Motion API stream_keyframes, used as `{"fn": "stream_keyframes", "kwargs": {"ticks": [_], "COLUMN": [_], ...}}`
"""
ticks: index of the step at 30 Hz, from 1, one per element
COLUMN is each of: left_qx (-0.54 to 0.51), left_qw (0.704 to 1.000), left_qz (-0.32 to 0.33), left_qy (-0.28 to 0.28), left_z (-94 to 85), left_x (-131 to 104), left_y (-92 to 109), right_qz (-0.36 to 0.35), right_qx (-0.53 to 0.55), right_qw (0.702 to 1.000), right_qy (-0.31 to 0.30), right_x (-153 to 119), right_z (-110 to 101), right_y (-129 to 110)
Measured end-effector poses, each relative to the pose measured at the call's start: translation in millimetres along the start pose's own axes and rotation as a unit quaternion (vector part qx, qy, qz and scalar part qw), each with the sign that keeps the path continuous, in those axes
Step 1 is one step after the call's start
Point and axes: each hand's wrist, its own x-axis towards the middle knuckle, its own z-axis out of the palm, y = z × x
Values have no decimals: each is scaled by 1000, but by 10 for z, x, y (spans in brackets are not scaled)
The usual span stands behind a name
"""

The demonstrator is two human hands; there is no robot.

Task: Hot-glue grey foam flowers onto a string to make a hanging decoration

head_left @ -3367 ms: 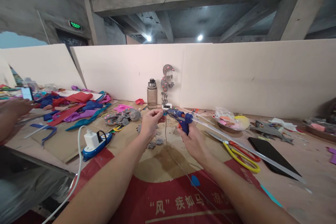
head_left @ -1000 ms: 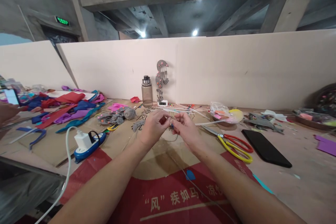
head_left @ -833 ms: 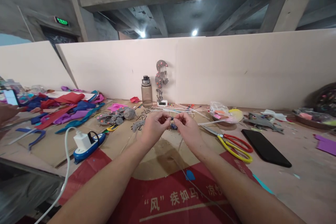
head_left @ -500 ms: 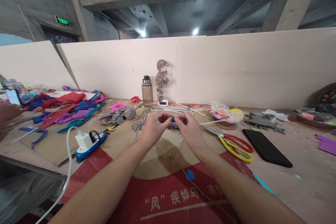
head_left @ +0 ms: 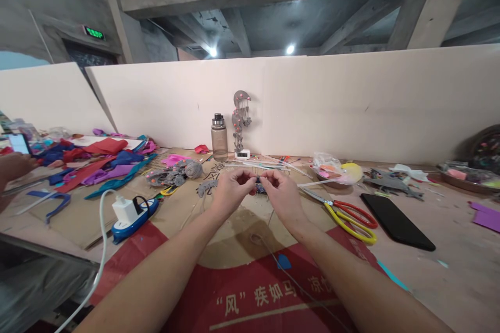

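Note:
My left hand (head_left: 234, 191) and my right hand (head_left: 280, 192) meet over the cardboard (head_left: 234, 223), thumbs and fingertips pinched together. Between the fingertips shows a small dark blue piece (head_left: 257, 180), too small to name; both hands pinch it. A thin grey cord (head_left: 287, 273) loops on the cardboard below and runs toward me past my right forearm. Beside my left hand lies a small grey felt piece (head_left: 207, 187). Scissors (head_left: 349, 218) with red and yellow handles lie right of my right hand, blades pointing toward it.
A blue power strip (head_left: 135, 221) with a white plug sits at left, near coloured cloth scraps (head_left: 113, 158). A bottle (head_left: 219, 140) and a grey hanging ornament (head_left: 241, 114) stand at the back. A black phone (head_left: 396, 221) lies right. Another person's hand (head_left: 15, 166) is far left.
My hands stay nearly in place, with only slight finger movement at the small dark piece. The other person's hand at far left has shifted a little.

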Motion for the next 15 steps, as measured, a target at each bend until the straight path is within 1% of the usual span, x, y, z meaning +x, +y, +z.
{"fn": "stream_keyframes", "kwargs": {"ticks": [2, 5, 10, 13, 15], "left_qx": [-13, -32, -17, 1, 29], "left_qw": [1000, 998, 993, 992, 993], "left_qz": [-8, -32, -60, -53, -41], "left_qy": [-10, -44, -98, -114, -108], "left_z": [-3, -17, -46, -44, -40], "left_x": [5, 27, 71, 69, 54], "left_y": [8, 17, 29, 40, 43], "right_qz": [-1, 1, -4, -33, -68], "right_qx": [-6, -18, -55, -101, -128], "right_qw": [1000, 1000, 998, 994, 989], "right_qy": [0, -3, -1, 5, 1], "right_x": [1, 6, 14, 10, 4], "right_z": [-2, -9, -37, -42, -36], "right_y": [3, 28, 63, 58, 57]}}
